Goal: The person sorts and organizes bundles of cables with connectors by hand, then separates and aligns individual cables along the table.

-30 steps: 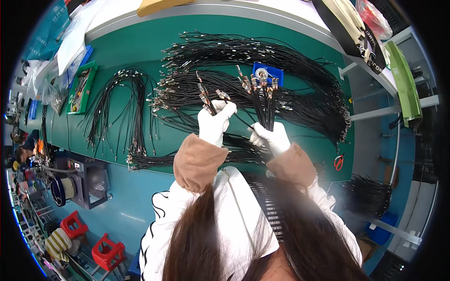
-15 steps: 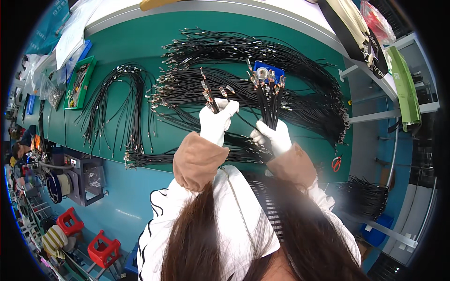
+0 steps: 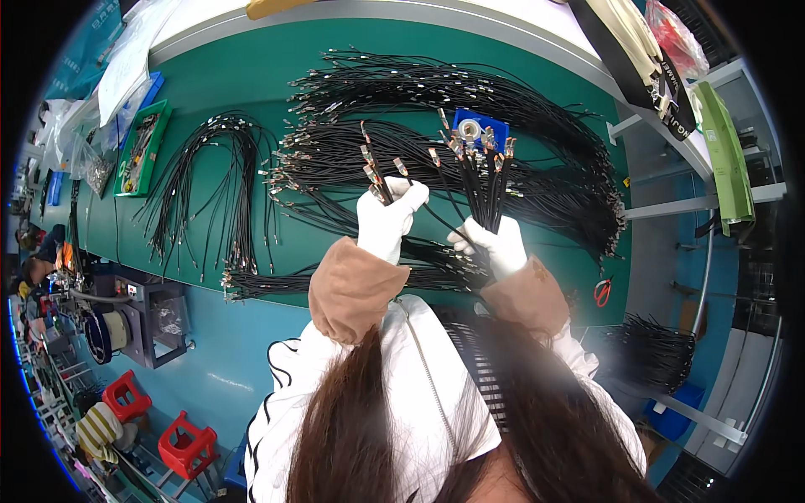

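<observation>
My left hand (image 3: 391, 215), in a white glove, is closed around a few black cables (image 3: 376, 181) whose metal-tipped connectors stick up above the fist. In my right hand (image 3: 495, 243), gloved too, is a thicker bunch of black cables (image 3: 482, 189) with its connector ends fanned upward. A single cable (image 3: 444, 186) slants between the hands, its connector end up and its lower part at my right fingers. Beneath and beyond both hands, large bundles of the same cables (image 3: 369, 147) lie across the green table (image 3: 335, 239).
Behind my right hand's bunch sits a blue box with a white roll (image 3: 501, 132). Another cable bundle (image 3: 220, 159) and a green tray of small parts (image 3: 138, 159) lie to the left. Red-handled scissors (image 3: 602, 292) rest near the right front edge; more cables (image 3: 654, 352) hang beyond it.
A single cable's connector end has moved from beside my left fingers toward the right-hand bunch. My right hand has shifted slightly right; my left has hardly moved.
</observation>
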### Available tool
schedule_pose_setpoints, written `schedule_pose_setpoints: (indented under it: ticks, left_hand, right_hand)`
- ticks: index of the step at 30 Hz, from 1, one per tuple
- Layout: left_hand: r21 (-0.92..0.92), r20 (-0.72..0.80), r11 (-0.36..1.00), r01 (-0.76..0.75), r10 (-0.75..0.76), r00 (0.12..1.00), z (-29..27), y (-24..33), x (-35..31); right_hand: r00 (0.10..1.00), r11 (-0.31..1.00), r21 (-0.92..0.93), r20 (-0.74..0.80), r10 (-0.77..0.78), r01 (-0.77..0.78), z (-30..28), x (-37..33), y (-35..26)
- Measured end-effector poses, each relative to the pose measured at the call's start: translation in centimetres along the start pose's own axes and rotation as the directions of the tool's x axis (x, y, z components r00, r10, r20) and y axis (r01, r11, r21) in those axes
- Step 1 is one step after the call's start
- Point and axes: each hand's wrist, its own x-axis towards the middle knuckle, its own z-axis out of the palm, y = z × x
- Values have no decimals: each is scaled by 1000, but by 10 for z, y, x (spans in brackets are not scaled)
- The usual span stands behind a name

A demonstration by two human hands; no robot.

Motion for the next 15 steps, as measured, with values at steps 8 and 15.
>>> schedule_pose_setpoints:
  ticks: [8, 15]
  left_hand:
    - [22, -10, 1000, 3, -3, 1000, 2, 1, -1]
    - [24, -18, 1000, 5, -5, 1000, -1, -1, 0]
  right_hand:
    - [997, 996, 48, -7, 72, -72, 3, -3, -4]
    - [997, 996, 43, 14, 75, -75, 0, -1, -2]
